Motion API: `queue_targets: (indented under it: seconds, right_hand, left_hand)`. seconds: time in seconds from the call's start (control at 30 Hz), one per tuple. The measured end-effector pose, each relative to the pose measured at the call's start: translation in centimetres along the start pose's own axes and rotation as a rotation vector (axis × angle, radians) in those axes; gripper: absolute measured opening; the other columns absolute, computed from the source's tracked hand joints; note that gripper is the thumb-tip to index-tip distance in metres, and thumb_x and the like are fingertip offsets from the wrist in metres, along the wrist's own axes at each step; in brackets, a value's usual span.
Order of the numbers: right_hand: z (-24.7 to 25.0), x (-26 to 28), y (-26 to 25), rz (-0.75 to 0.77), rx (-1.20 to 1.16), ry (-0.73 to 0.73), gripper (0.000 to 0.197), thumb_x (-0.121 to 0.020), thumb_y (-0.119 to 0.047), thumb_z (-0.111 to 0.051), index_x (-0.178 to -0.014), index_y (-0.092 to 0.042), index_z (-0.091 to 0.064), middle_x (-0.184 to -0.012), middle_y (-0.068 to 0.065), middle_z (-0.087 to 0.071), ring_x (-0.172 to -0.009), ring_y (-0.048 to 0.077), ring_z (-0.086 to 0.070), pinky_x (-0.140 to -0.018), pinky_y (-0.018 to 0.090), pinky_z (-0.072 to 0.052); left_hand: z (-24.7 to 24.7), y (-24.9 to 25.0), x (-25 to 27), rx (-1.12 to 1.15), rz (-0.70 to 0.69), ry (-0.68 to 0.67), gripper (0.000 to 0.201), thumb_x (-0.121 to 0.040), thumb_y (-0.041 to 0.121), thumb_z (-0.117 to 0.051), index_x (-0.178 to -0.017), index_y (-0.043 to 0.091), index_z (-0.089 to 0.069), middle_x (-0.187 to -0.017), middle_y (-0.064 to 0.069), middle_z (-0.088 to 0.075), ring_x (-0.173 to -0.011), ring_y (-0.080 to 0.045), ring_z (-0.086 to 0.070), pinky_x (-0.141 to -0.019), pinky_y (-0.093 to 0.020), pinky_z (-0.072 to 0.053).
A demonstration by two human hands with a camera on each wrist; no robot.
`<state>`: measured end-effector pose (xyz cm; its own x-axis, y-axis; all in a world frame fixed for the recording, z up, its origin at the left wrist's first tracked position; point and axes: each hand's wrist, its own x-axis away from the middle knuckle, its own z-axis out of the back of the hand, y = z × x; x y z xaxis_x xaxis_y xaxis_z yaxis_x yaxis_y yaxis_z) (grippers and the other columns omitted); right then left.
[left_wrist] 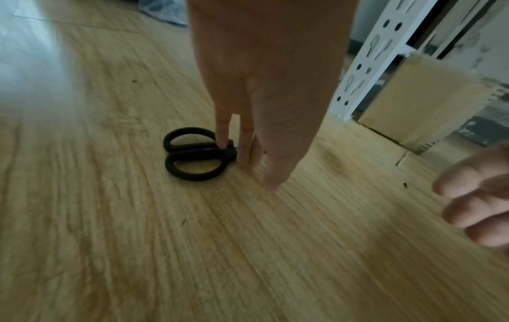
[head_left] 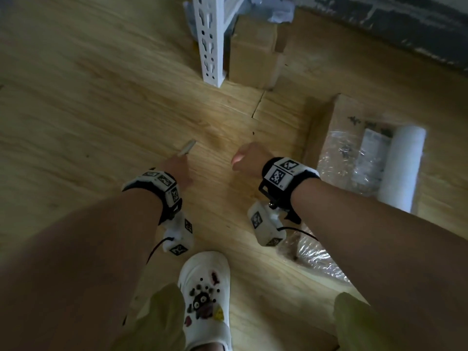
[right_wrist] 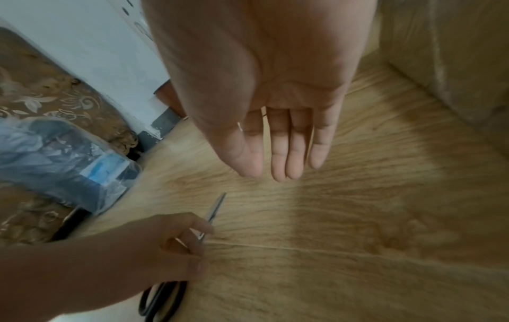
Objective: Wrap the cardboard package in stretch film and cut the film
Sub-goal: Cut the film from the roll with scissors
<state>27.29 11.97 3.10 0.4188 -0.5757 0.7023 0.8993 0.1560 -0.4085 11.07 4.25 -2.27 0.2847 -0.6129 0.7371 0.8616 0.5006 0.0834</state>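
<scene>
Black-handled scissors (left_wrist: 192,154) lie on the wood floor, their blade (head_left: 187,147) pointing away from me. My left hand (head_left: 177,163) reaches down over them, fingertips (left_wrist: 223,139) pinching them near the pivot; the right wrist view shows the blade (right_wrist: 217,209) sticking out past those fingers. My right hand (head_left: 243,158) hangs beside it above the floor, holding nothing, fingers (right_wrist: 292,152) nearly straight. The cardboard package (head_left: 336,117) lies at the right, partly covered in clear film (head_left: 336,158). The white stretch film roll (head_left: 402,168) rests on it.
A white perforated shelf post (head_left: 209,41) stands ahead with a cardboard box (head_left: 253,54) behind it. Crumpled film (head_left: 316,259) lies on the floor under my right forearm. My foot in a white clog (head_left: 205,297) is below the hands. A plastic bag (right_wrist: 55,156) sits at the left.
</scene>
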Motion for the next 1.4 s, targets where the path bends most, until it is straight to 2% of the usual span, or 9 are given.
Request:
queue_targets:
  seconds: [0.2,0.43,0.5,0.6,0.9,1.0,1.1,1.23,1.4]
  right_hand:
    - [0.1,-0.5,2.3,-0.019,-0.074,0.018,0.027,-0.093,-0.016,-0.056,-0.117,-0.01,-0.068,-0.12,0.005,-0.065,-0.109,0.022,-0.061,-0.092,0.03,-0.051]
    - [-0.1,-0.4,3.2,-0.033,-0.128,0.005,0.028,-0.093,-0.013,-0.054,-0.116,-0.006,-0.067,-0.119,0.01,-0.067,-0.107,0.024,-0.064,-0.096,0.039,-0.052]
    - [0.1,0.2,3.3,-0.024,-0.12,0.003,0.028,-0.094,-0.014,-0.052,-0.117,-0.005,-0.065,-0.118,0.01,-0.066,-0.107,0.025,-0.064,-0.095,0.039,-0.053]
    - [0.7,1.3,3.9,-0.041,-0.163,0.037,0.028,-0.095,-0.016,-0.05,-0.117,-0.005,-0.066,-0.11,0.01,-0.067,-0.102,0.025,-0.065,-0.092,0.038,-0.054]
    - [4.3,9.0,9.6,-0.273,-0.292,0.351,0.014,-0.087,-0.019,-0.06,-0.088,-0.011,-0.071,-0.081,0.003,-0.067,-0.079,0.018,-0.064,-0.061,0.023,-0.051]
    - [5.5,13.2,12.1,-0.335,-0.249,0.639,0.02,-0.086,-0.023,-0.066,-0.104,-0.017,-0.07,-0.097,-0.002,-0.067,-0.089,0.014,-0.06,-0.073,0.022,-0.047]
    - [6.3,16.6,14.2,-0.35,-0.322,0.558,0.018,-0.083,-0.03,-0.065,-0.088,-0.014,-0.072,-0.085,0.0,-0.069,-0.082,0.017,-0.063,-0.066,0.021,-0.048]
    - [7.0,19.3,17.4,-0.367,-0.305,0.463,0.014,-0.081,-0.022,-0.064,-0.075,-0.011,-0.062,-0.065,-0.003,-0.054,-0.06,0.013,-0.052,-0.042,0.017,-0.032]
    - [7.1,21.1,21.4,-0.43,-0.438,0.641,0.028,-0.092,-0.035,-0.056,-0.089,-0.008,-0.066,-0.075,0.007,-0.063,-0.061,0.021,-0.055,-0.053,0.023,-0.041]
  left_hand:
    - [-1.1,-1.6,-1.4,-0.053,0.174,0.274,0.045,-0.098,0.024,-0.046,-0.135,0.002,-0.034,-0.141,-0.02,-0.036,-0.127,-0.035,-0.038,-0.099,-0.045,-0.042]
    - [-1.0,0.2,-0.8,-0.165,0.076,-0.038,0.06,-0.099,0.015,-0.044,-0.151,0.011,-0.014,-0.124,-0.018,-0.056,-0.104,-0.031,-0.059,-0.084,-0.035,-0.048]
    - [-0.6,2.0,-0.4,-0.074,0.096,-0.035,0.034,-0.099,0.02,-0.045,-0.126,-0.001,-0.05,-0.096,-0.014,-0.062,-0.084,-0.026,-0.061,-0.074,-0.032,-0.047]
    - [1.3,5.8,0.2,0.18,-0.028,0.09,0.03,-0.097,0.028,-0.048,-0.086,0.002,-0.058,-0.063,-0.006,-0.049,-0.055,-0.017,-0.046,-0.049,-0.027,-0.036]
    - [5.2,18.1,5.5,0.78,-0.349,0.113,0.015,-0.086,0.009,-0.058,-0.073,0.003,-0.063,-0.078,-0.016,-0.067,-0.075,-0.03,-0.066,-0.076,-0.037,-0.057]
    - [4.9,21.9,8.0,0.869,-0.377,0.104,0.009,-0.086,0.007,-0.061,-0.078,0.005,-0.065,-0.092,-0.018,-0.071,-0.087,-0.032,-0.07,-0.083,-0.046,-0.057]
    - [4.1,25.6,10.5,0.886,-0.418,0.079,0.012,-0.084,0.007,-0.064,-0.073,0.005,-0.06,-0.097,-0.024,-0.07,-0.091,-0.034,-0.069,-0.085,-0.048,-0.056]
    - [2.9,29.4,13.4,0.844,-0.447,0.062,0.011,-0.084,0.009,-0.064,-0.074,0.006,-0.06,-0.087,-0.018,-0.069,-0.087,-0.03,-0.07,-0.085,-0.044,-0.057]
    - [2.1,32.9,15.0,0.899,-0.486,-0.028,0.004,-0.087,0.005,-0.064,-0.089,0.003,-0.061,-0.09,-0.014,-0.065,-0.066,-0.016,-0.064,-0.061,-0.022,-0.058]
